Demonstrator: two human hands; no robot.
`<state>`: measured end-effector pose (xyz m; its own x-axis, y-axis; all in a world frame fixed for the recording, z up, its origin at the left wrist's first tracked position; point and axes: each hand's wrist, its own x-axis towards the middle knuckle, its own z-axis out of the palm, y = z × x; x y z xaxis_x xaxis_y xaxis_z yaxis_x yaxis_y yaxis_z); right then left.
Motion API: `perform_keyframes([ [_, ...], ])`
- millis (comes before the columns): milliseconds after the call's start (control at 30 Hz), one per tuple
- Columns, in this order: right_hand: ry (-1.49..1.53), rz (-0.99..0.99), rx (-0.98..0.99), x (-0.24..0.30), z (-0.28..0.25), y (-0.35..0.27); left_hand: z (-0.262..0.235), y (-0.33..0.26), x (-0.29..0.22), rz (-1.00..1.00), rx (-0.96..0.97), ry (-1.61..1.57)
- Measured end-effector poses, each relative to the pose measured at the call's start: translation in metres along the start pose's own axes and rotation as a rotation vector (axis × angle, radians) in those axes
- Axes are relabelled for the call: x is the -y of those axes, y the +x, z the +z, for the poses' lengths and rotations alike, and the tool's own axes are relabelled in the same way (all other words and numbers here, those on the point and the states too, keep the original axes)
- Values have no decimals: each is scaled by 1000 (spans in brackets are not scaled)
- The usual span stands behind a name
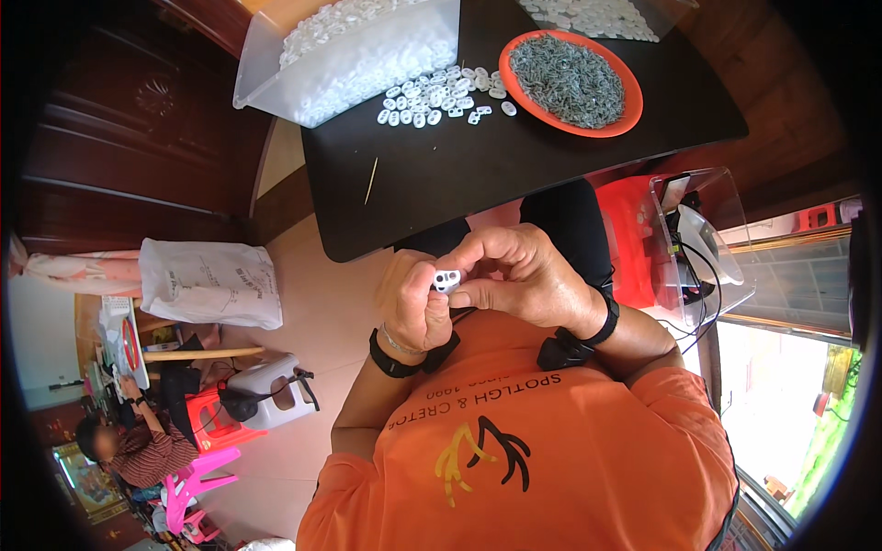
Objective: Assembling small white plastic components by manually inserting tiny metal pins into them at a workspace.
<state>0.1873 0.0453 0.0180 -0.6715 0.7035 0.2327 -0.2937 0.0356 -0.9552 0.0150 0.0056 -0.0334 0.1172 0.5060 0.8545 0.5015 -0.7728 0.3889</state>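
Observation:
A small white oval plastic piece with two dark holes (446, 281) is held in front of my orange shirt, just off the table's near edge. My left hand (415, 305) is closed around its left side, the fingers curled. From the right, my right hand (522, 274) pinches at the same piece with thumb and forefinger. Whether a smaller part sits between those right fingertips is hidden. Many like white pieces (436, 96) lie loose on the dark table (413, 193). An orange plate (634, 110) beside them is heaped with small grey metal parts (567, 81).
A clear bin (266, 87) full of white pieces stands at the table's far left, another tub (593, 16) at the far right. A thin stick (371, 181) lies on the table. A clear box with cables (707, 230) is at right. Another person (147, 441) sits far left.

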Motion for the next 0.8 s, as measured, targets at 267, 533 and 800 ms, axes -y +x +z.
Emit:
perform_keyframes([
  [267,-46,-1,-21,5,2,-1,3,-2,-7,-44,-17,86],
  [533,-60,12,-4,5,3,0,5,-2,-7,-44,-56,90],
  [800,91,103,-36,-2,6,0,6,-3,-5,-47,-54,147],
])
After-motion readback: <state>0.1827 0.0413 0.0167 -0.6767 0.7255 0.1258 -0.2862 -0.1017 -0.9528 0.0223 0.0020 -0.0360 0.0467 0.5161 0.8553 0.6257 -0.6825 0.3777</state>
